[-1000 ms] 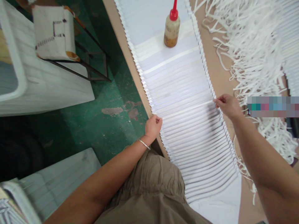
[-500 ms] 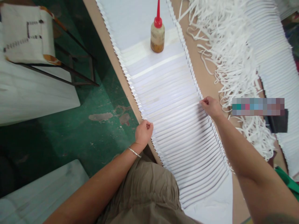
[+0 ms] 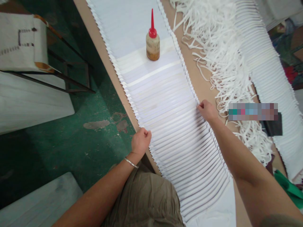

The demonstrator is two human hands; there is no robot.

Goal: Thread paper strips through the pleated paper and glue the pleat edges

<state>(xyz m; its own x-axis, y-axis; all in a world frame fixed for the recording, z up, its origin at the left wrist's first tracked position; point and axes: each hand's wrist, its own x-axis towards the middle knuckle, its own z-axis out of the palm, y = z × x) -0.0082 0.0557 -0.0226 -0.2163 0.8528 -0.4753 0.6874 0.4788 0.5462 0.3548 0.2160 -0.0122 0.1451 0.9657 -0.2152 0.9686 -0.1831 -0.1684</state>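
A long run of overlapping white paper sheets lies fanned along a brown table. My left hand is closed in a pinch at the left edge of the fan, over the table's edge. My right hand pinches the right end of the same strip-like sheet edge. Both hands hold one white sheet across its width. Farther up the fan stands a glue bottle with a red nozzle.
A heap of loose white paper strips lies right of the fan, and a second fanned row of sheets lies beyond it. Left of the table is green floor with a metal-framed stand and white stacks.
Both hands keep their pinches on the sheet's two ends while the view swings, so the table and hands sit further left in the picture. The glue bottle has not moved on the sheets.
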